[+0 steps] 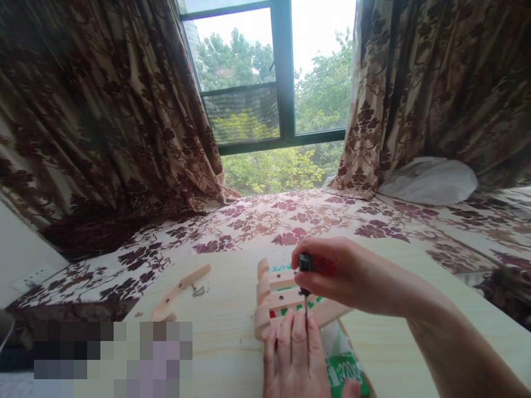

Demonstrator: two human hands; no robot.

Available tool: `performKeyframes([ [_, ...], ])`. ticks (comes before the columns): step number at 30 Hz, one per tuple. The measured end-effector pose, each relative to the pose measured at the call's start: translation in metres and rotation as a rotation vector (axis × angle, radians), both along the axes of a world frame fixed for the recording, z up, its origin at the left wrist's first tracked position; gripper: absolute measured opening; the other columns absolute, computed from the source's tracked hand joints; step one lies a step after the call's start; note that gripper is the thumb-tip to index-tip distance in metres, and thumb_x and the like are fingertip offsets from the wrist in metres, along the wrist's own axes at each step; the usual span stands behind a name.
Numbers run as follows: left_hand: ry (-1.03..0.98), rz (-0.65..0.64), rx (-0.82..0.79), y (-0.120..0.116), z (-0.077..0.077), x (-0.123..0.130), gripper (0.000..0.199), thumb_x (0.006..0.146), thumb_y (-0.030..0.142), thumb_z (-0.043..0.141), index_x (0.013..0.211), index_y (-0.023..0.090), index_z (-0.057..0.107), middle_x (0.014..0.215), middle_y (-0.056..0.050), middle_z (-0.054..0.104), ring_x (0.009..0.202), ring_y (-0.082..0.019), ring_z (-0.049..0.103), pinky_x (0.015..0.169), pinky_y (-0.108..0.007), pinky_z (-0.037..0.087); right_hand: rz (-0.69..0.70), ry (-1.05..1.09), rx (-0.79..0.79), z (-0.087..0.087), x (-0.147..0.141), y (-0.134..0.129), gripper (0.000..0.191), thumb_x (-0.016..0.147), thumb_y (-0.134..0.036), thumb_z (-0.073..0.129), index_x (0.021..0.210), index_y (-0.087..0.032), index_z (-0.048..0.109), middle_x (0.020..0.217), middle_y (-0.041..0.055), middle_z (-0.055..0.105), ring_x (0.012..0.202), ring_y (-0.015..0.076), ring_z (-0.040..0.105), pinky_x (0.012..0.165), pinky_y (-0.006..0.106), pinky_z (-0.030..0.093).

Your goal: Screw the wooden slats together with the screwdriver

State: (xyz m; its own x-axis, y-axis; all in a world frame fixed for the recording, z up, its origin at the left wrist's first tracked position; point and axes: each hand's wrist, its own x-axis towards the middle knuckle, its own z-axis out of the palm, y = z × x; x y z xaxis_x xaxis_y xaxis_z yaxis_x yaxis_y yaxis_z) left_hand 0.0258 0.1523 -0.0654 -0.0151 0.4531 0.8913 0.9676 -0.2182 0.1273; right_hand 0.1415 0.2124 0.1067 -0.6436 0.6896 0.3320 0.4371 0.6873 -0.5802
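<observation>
My right hand [332, 273] is closed around a screwdriver [306, 265] with a dark handle, held upright. Its thin shaft points down at a pale wooden slatted piece [262, 293], close to my left fingertips. My left hand [296, 348] lies flat on the near slat with its fingers stretched out and the thumb apart. The screwdriver's tip and whatever it touches are hidden by the fingers. Under the slats and my left hand, green and white plastic packaging [346, 370] shows. Dark screw holes mark the slats.
The pale wooden board [224, 354] carries a loose curved wooden piece [182, 284] at left, with a few screws [199, 291] beside it. Behind is a floral-covered surface [265, 221] below a window. A white plastic bag [431, 179] lies at right.
</observation>
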Motion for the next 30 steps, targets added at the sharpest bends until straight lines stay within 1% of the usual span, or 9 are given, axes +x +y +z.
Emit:
performKeyframes([
  [2,0.015,-0.008,-0.02,0.0,0.001,-0.001,0.067,0.079,0.065,0.028,0.11,0.014,0.058,0.107,-0.011,0.064,0.105,-0.027,0.053,0.096,-0.046,0.03,-0.002,-0.004,0.001,0.001,0.0,0.0,0.019,0.085,-0.028,0.051,0.069,-0.019,0.047,0.06,-0.0058,0.041,0.055,0.0076,0.035,0.048,0.021,0.028],
  [7,0.091,-0.031,0.017,-0.001,0.005,-0.006,0.058,0.081,0.057,0.03,0.11,0.014,0.058,0.104,-0.01,0.065,0.104,-0.025,0.053,0.095,-0.043,0.031,-0.105,0.012,0.046,-0.004,-0.004,0.006,0.029,0.083,-0.036,0.054,0.065,-0.019,0.039,0.056,-0.0063,0.038,0.052,0.0078,0.033,0.046,0.022,0.025],
  [13,0.001,-0.023,-0.011,0.0,0.004,-0.001,0.064,0.08,0.063,0.029,0.107,0.014,0.059,0.106,-0.01,0.064,0.104,-0.026,0.052,0.096,-0.045,0.03,0.024,0.029,-0.037,-0.003,-0.002,0.003,0.013,0.085,-0.027,0.051,0.075,-0.02,0.048,0.062,-0.006,0.041,0.057,0.0078,0.036,0.049,0.021,0.028],
  [17,0.058,-0.019,-0.003,0.0,0.005,-0.004,0.062,0.081,0.061,0.029,0.108,0.015,0.059,0.105,-0.01,0.064,0.104,-0.026,0.053,0.094,-0.044,0.031,-0.023,0.037,-0.028,-0.005,-0.003,0.003,0.023,0.085,-0.031,0.052,0.067,-0.019,0.043,0.059,-0.006,0.038,0.055,0.0078,0.033,0.047,0.021,0.025],
  [20,0.1,-0.016,0.012,-0.001,0.005,-0.005,0.061,0.081,0.06,0.029,0.107,0.014,0.059,0.104,-0.01,0.065,0.103,-0.025,0.053,0.094,-0.043,0.031,-0.063,0.05,-0.023,-0.007,-0.004,0.005,0.026,0.084,-0.034,0.053,0.066,-0.019,0.041,0.058,-0.006,0.038,0.054,0.008,0.033,0.046,0.022,0.024],
  [23,0.05,-0.01,0.011,-0.002,0.006,-0.006,0.061,0.081,0.061,0.029,0.106,0.014,0.06,0.104,-0.01,0.065,0.103,-0.025,0.053,0.094,-0.044,0.031,-0.015,0.064,-0.039,-0.006,-0.004,0.004,0.014,0.084,-0.028,0.053,0.073,-0.019,0.047,0.06,-0.0059,0.041,0.055,0.008,0.036,0.048,0.021,0.026],
  [25,0.071,-0.004,-0.006,-0.003,0.007,-0.007,0.062,0.08,0.062,0.031,0.107,0.015,0.06,0.105,-0.01,0.065,0.103,-0.026,0.053,0.094,-0.044,0.031,0.016,0.062,-0.044,-0.004,-0.004,0.002,0.009,0.084,-0.024,0.052,0.076,-0.02,0.05,0.062,-0.0057,0.042,0.056,0.008,0.036,0.049,0.021,0.027],
  [28,0.166,-0.006,-0.022,-0.003,0.008,-0.011,0.064,0.078,0.064,0.034,0.109,0.015,0.059,0.105,-0.009,0.065,0.103,-0.024,0.053,0.093,-0.042,0.032,-0.009,0.052,-0.014,-0.004,-0.004,0.002,0.022,0.084,-0.028,0.053,0.066,-0.019,0.043,0.06,-0.0057,0.038,0.055,0.0079,0.034,0.048,0.022,0.026],
  [30,0.181,-0.013,-0.018,-0.003,0.009,-0.011,0.063,0.078,0.063,0.035,0.11,0.015,0.058,0.106,-0.009,0.065,0.103,-0.024,0.053,0.093,-0.042,0.032,-0.043,0.055,0.003,-0.005,-0.005,0.003,0.028,0.084,-0.033,0.054,0.064,-0.019,0.039,0.058,-0.0058,0.037,0.054,0.0079,0.033,0.047,0.022,0.025],
])
